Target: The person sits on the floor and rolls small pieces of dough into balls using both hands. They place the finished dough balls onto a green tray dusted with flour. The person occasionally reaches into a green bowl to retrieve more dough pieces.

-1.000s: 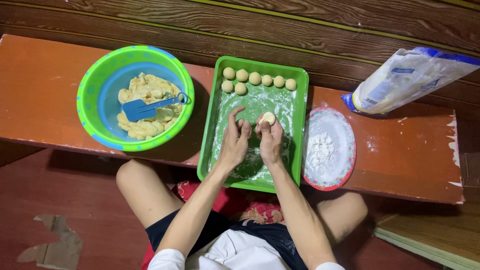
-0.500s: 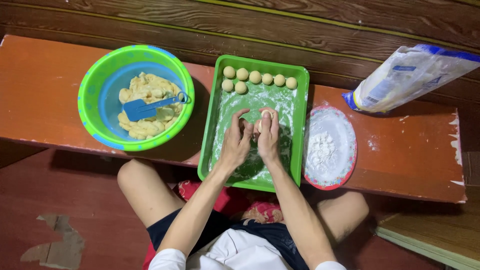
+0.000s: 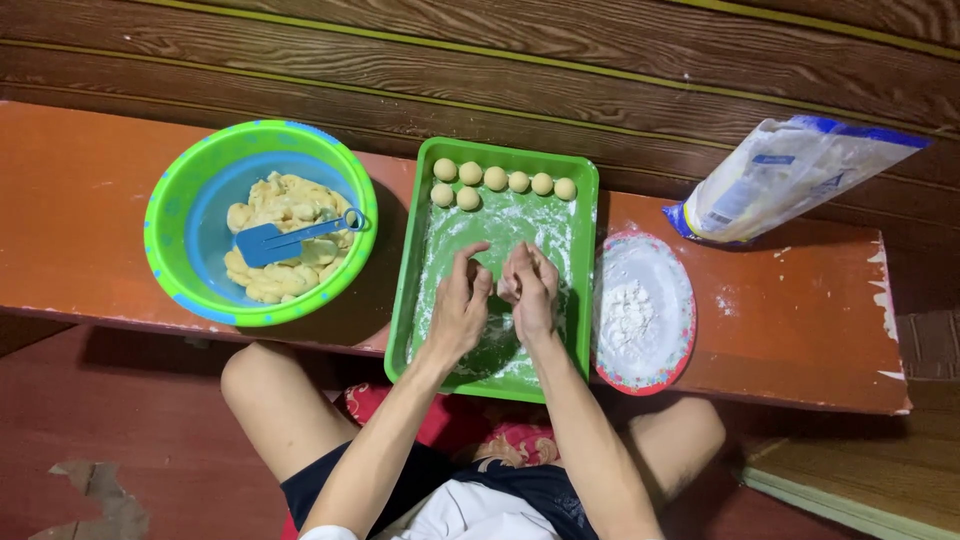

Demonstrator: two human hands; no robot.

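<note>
From the head camera, the left hand (image 3: 462,300) and right hand (image 3: 528,292) hover close together over the floured green tray (image 3: 590,250), fingers curled; whether they hold dough cannot be told. 8 round, pale dough balls (image 3: 494,178) sit in 2 rows running left to right along the tray's far edge.

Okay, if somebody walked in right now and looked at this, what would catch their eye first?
Probably the bright green tray in the middle of the orange bench, dusted with flour, where the left hand and right hand meet. Along its far edge sit small dough balls. To its left, a green and blue bowl holds yellow dough with a blue spatula; to its right lies a plate of flour.
</note>
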